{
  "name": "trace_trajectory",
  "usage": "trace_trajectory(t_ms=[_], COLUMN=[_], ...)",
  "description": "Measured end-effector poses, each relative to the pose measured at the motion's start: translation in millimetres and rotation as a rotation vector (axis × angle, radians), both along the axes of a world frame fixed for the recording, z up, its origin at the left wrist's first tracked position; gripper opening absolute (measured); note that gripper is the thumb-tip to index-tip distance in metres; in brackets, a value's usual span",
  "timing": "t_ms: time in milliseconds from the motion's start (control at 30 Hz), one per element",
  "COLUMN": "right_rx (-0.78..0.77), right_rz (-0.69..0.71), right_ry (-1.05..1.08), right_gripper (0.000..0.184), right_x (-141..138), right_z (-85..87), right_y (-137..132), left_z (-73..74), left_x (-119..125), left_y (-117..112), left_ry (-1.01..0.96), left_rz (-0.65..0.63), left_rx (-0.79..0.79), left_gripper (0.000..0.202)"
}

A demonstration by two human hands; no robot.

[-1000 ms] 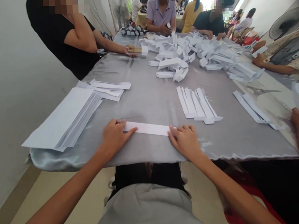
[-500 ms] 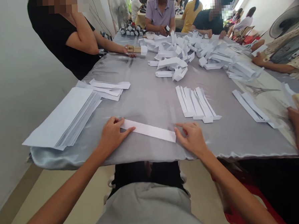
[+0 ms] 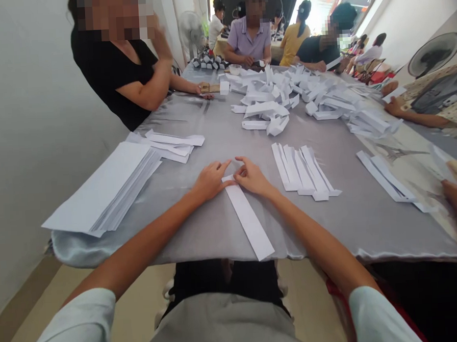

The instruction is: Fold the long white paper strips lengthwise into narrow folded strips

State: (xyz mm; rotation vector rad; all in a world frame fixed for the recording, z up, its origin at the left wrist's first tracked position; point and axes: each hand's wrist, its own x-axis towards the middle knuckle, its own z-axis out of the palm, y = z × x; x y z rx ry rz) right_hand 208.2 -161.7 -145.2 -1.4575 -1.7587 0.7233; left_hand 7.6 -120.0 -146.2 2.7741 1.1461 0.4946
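On near side of table (image 3: 201,244), left hand (image 3: 211,181) and right hand (image 3: 253,178) apparently pinch far end of paper strip (image 3: 247,219); uneven pressure could skew strip.

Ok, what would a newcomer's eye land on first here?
The big heap of folded white paper strips spilling across the middle of the grey-covered table stands out first. Nearer, the left hand and right hand meet at the far end of a long white paper strip. A thick stack of white paper lies along the table's left side.
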Motion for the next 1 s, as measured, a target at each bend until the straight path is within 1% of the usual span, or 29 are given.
trace_trajectory(t_ms=[100, 167, 267, 367, 467, 567, 633, 733, 833, 933, 1000], right_rx=[0.052, 0.089, 0.116, 0.140, 0.113, 0.096, 0.092, 0.083, 0.082, 0.092, 0.080], right_rz=[-0.131, -0.151, -0.127, -0.155, -0.194, -0.165, -0.148, -0.148, -0.166, -0.202, -0.214], right_ry=[-0.028, -0.088, -0.185, -0.268, -0.291, -0.234, -0.124, 0.113, 0.310, 0.427, 0.480], right_gripper=[0.058, 0.051, 0.042, 0.038, 0.035, 0.032, 0.030, 0.027, 0.028, 0.028, 0.029], right_x=[5.2, 9.3, 12.6, 10.6, 6.5, 6.2, 9.1, 14.8, 18.6, 19.6, 19.4], right_z=[-1.3, -1.2, -3.6, -9.5, -15.4, -18.2, -19.1, -20.6, -22.3, -23.4, -23.7], right_y=[38.3, 55.6, 70.0, 74.2, 72.6, 70.9, 71.6, 75.5, 80.1, 82.9, 83.5], left_z=[1.4, 1.3, -2.8, -10.3, -16.4, -17.4, -15.8, -11.8, -6.9, -3.3, -2.7], left_x=[16.9, 24.9, 32.5, 35.0, 34.2, 33.6, 33.8, 33.9, 33.1, 32.8, 33.1], left_y=[33.0, 53.6, 77.8, 90.2, 93.3, 93.6, 93.8, 92.6, 88.5, 83.5, 82.0], left_ry=[-0.030, -0.049, -0.099, -0.204, -0.294, -0.314, -0.339, -0.407, -0.436, -0.489, -0.555], left_rz=[0.074, 0.115, 0.140, 0.146, 0.142, 0.163, 0.187, 0.195, 0.149, 0.053, 0.011], left_rx=[-0.016, -0.042, -0.089, -0.103, -0.112, -0.145, -0.163, -0.196, -0.264, -0.368, -0.421], left_gripper=[0.067, 0.057, 0.046, 0.034, 0.034, 0.035, 0.035, 0.034, 0.033, 0.036, 0.043])
